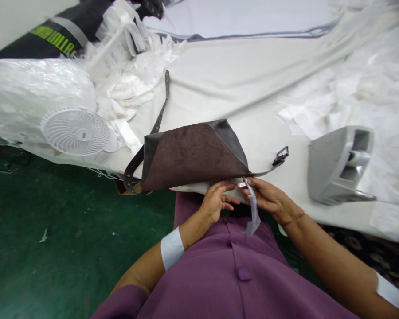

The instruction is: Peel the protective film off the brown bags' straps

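Note:
A dark brown bag (193, 155) with black corners lies across the near edge of the white-covered table. Its punched strap (161, 115) curves off the left side, and a short strap ending in a buckle (280, 156) sticks out to the right. At the bag's near right edge, the fingers of my right hand (264, 195) pinch a small metal zipper pull with a translucent plastic strip (253, 212) hanging from it. My left hand (217, 201) is just left of it, under the bag's near edge, fingers apart and holding nothing that I can see.
On the left stand a white fan (80, 133) and a plastic-wrapped bundle (36, 84). A grey tape dispenser (335, 166) is at the right. Crumpled white wrapping (375, 93) covers the far right, and a black roll (56, 35) lies at the back left.

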`<state>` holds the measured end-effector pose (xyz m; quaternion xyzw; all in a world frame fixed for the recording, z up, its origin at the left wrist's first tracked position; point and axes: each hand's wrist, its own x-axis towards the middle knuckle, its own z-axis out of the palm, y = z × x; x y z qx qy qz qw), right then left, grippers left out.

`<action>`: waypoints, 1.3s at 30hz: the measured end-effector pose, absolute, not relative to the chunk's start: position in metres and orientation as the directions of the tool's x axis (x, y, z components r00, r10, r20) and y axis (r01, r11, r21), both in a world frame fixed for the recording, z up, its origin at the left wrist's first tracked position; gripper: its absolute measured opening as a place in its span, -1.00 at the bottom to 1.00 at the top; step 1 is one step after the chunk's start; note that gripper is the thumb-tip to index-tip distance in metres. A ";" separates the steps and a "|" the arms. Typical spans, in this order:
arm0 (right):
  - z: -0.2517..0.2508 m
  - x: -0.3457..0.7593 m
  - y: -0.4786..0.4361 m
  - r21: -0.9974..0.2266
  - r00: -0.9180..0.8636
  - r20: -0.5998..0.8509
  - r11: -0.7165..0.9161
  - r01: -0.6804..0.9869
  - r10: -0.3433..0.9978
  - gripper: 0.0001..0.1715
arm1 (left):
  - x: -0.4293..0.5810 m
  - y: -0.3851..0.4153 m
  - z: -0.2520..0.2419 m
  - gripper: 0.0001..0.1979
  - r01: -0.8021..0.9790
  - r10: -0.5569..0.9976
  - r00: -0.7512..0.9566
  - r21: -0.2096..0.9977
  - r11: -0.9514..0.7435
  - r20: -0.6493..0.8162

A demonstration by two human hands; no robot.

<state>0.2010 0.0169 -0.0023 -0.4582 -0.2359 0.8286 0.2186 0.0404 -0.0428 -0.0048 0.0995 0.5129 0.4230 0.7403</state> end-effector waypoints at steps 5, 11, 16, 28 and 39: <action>-0.001 0.202 0.017 -0.429 -0.553 -0.691 -0.880 -0.204 0.465 -0.88 | 0.035 -0.035 -0.007 -0.68 -0.572 0.700 0.322 0.458 0.680 -0.637; -0.002 0.202 0.020 -0.348 -0.592 -0.704 -0.917 -0.194 0.392 -0.83 | 0.034 -0.039 -0.013 -0.69 -0.620 0.701 0.325 0.416 0.665 -0.635; -0.006 0.204 0.021 -0.359 -0.617 -0.689 -0.918 -0.166 0.381 -0.84 | 0.034 -0.042 -0.013 -0.78 -0.649 0.745 0.247 0.465 0.602 -0.620; -0.011 0.205 0.019 -0.430 -0.602 -0.675 -0.890 -0.150 0.428 -0.80 | 0.034 -0.040 -0.007 -0.81 -0.687 0.748 0.256 0.430 0.586 -0.612; -0.013 0.204 0.018 -0.384 -0.624 -0.664 -0.903 -0.190 0.413 -0.82 | 0.041 -0.040 -0.008 -0.72 -0.715 0.761 0.244 0.418 0.560 -0.602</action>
